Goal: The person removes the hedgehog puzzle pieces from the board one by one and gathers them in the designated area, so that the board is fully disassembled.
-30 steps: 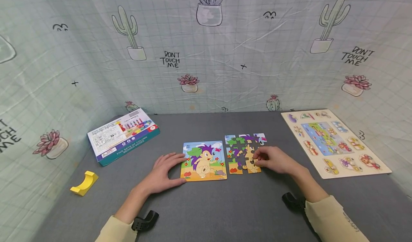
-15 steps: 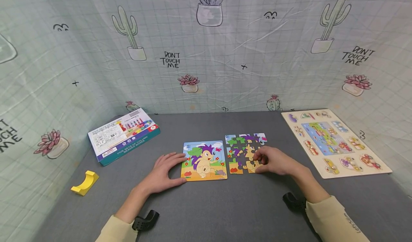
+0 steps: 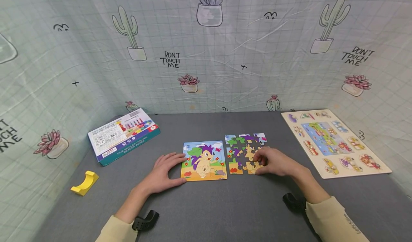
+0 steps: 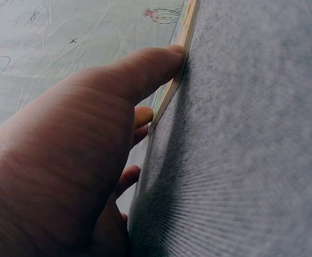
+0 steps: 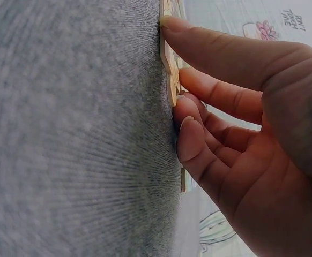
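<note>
A square hedgehog picture puzzle (image 3: 203, 160) lies flat on the table between the hands. My left hand (image 3: 162, 174) rests at its left side, fingers spread, with thumb and fingertips touching the edge; the left wrist view shows the thumb (image 4: 150, 67) against the wooden rim. Right of it, several separate puzzle pieces (image 3: 236, 168) lie in loose rows with gaps between them. My right hand (image 3: 276, 161) pinches a yellow-tan puzzle piece (image 3: 252, 166) at the lower right of these rows, low against the tabletop. Its fingers partly hide neighbouring pieces.
A boxed toy (image 3: 123, 136) lies at the back left. Nearer on the left is a yellow curved block (image 3: 85, 183). A large wooden picture board (image 3: 313, 156) lies on the right. Patterned cloth (image 3: 225, 66) walls the table's back and sides.
The right hand shifts slightly down, its thumb moving to the near edge of the lower piece, then stays there. The left hand and the square puzzle hold still.
</note>
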`<state>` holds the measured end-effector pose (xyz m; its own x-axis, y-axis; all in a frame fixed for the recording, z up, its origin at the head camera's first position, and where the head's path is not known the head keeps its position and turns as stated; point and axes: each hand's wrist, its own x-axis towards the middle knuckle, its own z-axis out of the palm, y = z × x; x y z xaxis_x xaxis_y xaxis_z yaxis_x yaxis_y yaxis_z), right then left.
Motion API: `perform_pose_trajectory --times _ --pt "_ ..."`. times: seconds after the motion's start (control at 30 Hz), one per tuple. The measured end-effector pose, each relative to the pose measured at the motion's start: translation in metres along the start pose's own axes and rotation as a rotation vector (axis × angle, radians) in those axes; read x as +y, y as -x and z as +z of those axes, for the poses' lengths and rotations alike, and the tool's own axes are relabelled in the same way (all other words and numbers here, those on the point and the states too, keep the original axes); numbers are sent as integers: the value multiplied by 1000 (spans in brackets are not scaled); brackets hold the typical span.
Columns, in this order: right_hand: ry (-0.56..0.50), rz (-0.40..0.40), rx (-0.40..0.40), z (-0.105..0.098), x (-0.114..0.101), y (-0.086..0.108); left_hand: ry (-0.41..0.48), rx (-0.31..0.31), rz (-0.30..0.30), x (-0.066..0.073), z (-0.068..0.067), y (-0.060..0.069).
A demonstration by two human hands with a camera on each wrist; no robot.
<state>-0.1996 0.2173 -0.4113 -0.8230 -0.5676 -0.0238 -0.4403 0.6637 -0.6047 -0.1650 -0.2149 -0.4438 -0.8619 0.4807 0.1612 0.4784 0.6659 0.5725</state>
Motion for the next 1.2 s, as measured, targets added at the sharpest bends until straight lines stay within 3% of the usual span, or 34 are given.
perform_pose_trajectory --times 0.63,1.2 --pt "-96 14 52 -5 -12 -3 -4 3 4 -1 2 0" --pt "-148 -70 -9 18 -53 -49 -1 8 15 -2 1 1"
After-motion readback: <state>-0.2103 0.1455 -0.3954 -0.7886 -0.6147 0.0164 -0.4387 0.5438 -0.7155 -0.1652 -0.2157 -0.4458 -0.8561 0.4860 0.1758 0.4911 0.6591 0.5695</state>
